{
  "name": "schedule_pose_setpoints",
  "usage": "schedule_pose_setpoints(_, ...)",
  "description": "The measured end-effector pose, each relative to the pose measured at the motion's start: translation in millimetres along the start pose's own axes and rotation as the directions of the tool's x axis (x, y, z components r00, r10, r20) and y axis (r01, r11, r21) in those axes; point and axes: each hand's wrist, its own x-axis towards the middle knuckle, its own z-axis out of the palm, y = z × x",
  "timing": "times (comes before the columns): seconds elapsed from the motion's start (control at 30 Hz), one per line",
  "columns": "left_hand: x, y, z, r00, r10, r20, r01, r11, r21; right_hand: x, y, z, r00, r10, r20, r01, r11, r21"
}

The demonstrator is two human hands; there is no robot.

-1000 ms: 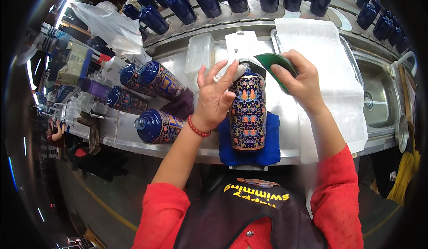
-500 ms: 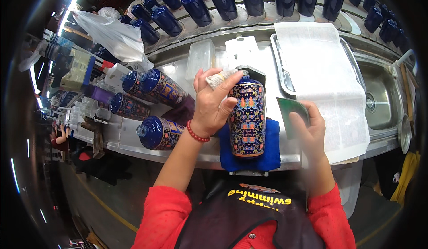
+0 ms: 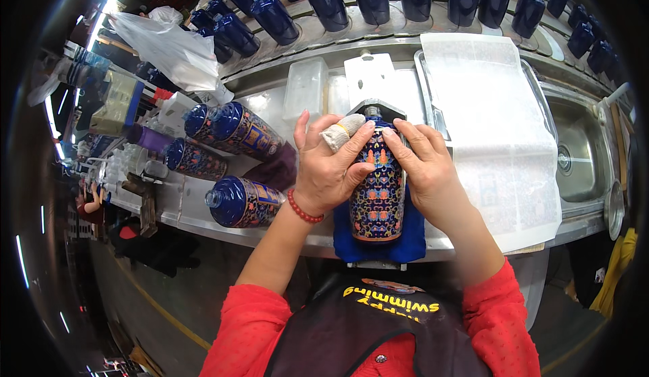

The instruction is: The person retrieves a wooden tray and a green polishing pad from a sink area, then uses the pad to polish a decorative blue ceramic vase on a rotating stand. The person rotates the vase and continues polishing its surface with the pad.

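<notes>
We record: floral-patterned dark-blue bottle [image 3: 377, 198], lying between both hands, neck just beyond fingertips, base nearer wearer. Left hand [image 3: 326, 174]: fingers spread, index and thumb tips touching bottle's left side; grey cloth wrap [image 3: 342, 132] on one finger. Right hand [image 3: 431, 171]: fingers extended, tips laid at bottle's shoulder. Blue cloth [image 3: 414, 238] beneath bottle. We add white paper sheet [image 3: 503, 174], right of right hand.

Metal bench [image 3: 186, 198]; patterned bottles [image 3: 247, 130], white paper [image 3: 503, 174], clear tub [image 3: 305, 90]
</notes>
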Motion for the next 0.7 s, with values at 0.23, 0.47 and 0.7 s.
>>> schedule_pose_setpoints(0.23, -1.4, 1.9, -1.8, 1.0, 0.016, 0.021, -0.017, 1.0, 0.017, 2.4, 0.3, 0.6, 1.0, 0.001, -0.004, -0.001, 1.0, 0.006)
schedule_pose_setpoints(0.47, -6.9, 3.5, -0.8, 1.0, -0.024, -0.006, 0.023, 0.999, -0.043, -0.6, -1.0, 0.5, 1.0, 0.017, -0.01, -0.017, 1.0, 0.007)
schedule_pose_setpoints(0.7, -6.6, 3.3, -2.2, 1.0, 0.004, 0.028, -0.004, 1.0, 0.005, 1.3, -1.8, 4.3, 1.0, 0.017, -0.017, -0.018, 1.0, -0.014)
